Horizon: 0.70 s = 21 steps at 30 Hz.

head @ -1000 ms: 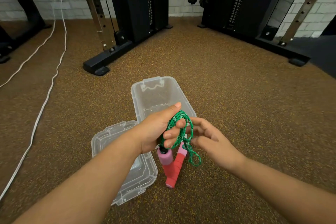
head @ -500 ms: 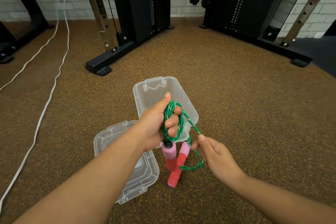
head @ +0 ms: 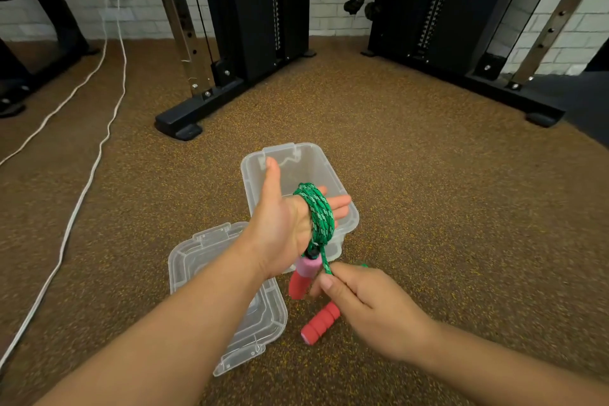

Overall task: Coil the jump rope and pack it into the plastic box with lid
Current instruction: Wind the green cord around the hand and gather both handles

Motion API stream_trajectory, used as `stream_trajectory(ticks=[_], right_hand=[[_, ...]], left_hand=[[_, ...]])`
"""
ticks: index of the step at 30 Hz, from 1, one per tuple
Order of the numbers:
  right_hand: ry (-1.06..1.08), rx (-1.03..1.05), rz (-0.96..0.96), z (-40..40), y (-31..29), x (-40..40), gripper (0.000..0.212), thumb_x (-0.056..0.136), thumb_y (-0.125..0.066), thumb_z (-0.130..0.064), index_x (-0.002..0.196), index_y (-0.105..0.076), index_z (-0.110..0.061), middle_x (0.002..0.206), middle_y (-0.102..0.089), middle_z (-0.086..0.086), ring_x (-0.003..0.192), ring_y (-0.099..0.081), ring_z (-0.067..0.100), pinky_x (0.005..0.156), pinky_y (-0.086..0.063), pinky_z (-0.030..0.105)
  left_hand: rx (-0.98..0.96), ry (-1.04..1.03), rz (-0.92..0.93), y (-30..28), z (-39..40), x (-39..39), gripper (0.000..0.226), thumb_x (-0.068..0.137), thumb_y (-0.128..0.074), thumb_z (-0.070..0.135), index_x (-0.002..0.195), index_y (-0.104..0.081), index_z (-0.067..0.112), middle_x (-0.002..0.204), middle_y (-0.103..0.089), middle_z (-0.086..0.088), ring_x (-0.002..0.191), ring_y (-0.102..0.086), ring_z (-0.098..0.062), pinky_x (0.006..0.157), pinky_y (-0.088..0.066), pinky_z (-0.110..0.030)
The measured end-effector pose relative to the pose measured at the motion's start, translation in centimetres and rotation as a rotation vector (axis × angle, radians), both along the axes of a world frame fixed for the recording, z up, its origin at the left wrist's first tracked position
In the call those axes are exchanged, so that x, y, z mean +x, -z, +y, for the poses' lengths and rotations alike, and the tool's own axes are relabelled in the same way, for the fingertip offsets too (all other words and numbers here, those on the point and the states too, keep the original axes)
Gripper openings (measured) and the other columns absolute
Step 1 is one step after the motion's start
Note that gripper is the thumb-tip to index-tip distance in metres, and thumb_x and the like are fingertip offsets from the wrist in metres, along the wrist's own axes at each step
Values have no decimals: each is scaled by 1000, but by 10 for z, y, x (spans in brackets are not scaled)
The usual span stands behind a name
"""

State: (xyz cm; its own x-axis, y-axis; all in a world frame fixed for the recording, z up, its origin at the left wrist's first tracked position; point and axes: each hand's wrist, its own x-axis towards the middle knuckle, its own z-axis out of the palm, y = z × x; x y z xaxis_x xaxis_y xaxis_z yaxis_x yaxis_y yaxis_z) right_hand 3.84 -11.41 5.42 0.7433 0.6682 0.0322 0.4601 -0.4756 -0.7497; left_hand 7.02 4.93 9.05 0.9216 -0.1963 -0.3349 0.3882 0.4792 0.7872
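Observation:
The green jump rope is wound in several loops around the fingers of my left hand, which is held flat with thumb up, above the near end of the clear plastic box. One pink-and-red handle hangs below that hand. My right hand pinches the free rope strand just below the coil. The second red handle sticks out under my right hand, close to the floor. The clear lid lies on the floor left of the handles, partly under my left forearm.
Brown speckled gym flooring surrounds the box. Black cable-machine frames stand behind, one foot reaching toward the box. White cables run along the floor at the left. A white brick wall is at the back.
My left hand opened from a fist to flat fingers, with the rope still looped round them. My right hand moved down and nearer, pulling the strand taut below the coil.

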Motion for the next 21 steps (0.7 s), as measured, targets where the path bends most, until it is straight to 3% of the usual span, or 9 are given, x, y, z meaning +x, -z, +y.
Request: stream_trajectory(ticks=[4,7,8,11,14,16,18,19,21], right_hand=[[-44,77,-37,-2,-20,7,27,95,-42,-40,89,-63,-26,76,-64,-24,76,-60,-2,69,-44,17],[-43,133,-10,-7,-30,12,23,97,-48,-20,84,-67,-20,66,-60,-33,71,-58,-10,63,-35,6],[-38,147,2,-9,-34,14,23,97,-49,-16,83,-67,-20,62,-58,-33,64,-56,-9,60,-34,6],[-26,196,12,-10,-41,21,23,94,-48,-27,79,-65,-29,61,-58,-20,55,-50,2,55,-37,18],[-17,211,-3,-12,-44,31,24,91,-46,-40,79,-64,-29,72,-66,-2,72,-61,2,67,-48,29],[-10,256,47,-11,-47,38,26,90,-46,-41,78,-61,-25,69,-65,3,71,-65,12,69,-52,39],[-36,311,128,-11,-50,44,27,91,-45,-39,76,-56,-19,60,-60,16,59,-61,31,65,-51,49],[-43,321,137,-11,-50,47,28,91,-44,-38,75,-54,-16,57,-58,19,54,-58,29,66,-51,50],[10,291,81,-12,-48,53,31,92,-47,-40,72,-54,-17,59,-57,12,57,-54,18,67,-53,44]], left_hand=[[121,30,-13,-1,-1,-1,110,70,5,83,150,-10,9,128,-61,-12,124,-53,-21,118,-19,-42],[204,72,-12,-2,-2,-3,107,70,9,82,134,-44,14,130,-59,-14,127,-50,-21,118,-16,-44],[231,87,-17,-2,-2,-5,107,70,10,81,131,-46,14,130,-59,-14,127,-50,-21,118,-16,-45],[295,144,-13,0,-3,-6,105,71,12,81,129,-50,18,132,-59,-11,127,-50,-20,117,-17,-45],[366,222,3,2,-2,-8,110,69,12,82,140,-43,18,136,-56,-11,129,-48,-21,116,-22,-39],[404,293,-35,-3,-4,-11,110,73,14,77,124,-59,11,113,-70,-8,109,-63,-14,102,-41,-25],[443,378,-56,-9,-8,-14,105,79,17,70,96,-65,7,78,-74,-4,75,-70,-9,74,-52,-15],[469,411,-70,-11,-9,-15,104,79,16,69,95,-64,6,74,-72,-7,69,-68,-12,74,-53,-18],[482,480,-114,-9,-11,-15,104,77,10,73,107,-61,4,84,-68,-20,77,-66,-25,87,-51,-31]])
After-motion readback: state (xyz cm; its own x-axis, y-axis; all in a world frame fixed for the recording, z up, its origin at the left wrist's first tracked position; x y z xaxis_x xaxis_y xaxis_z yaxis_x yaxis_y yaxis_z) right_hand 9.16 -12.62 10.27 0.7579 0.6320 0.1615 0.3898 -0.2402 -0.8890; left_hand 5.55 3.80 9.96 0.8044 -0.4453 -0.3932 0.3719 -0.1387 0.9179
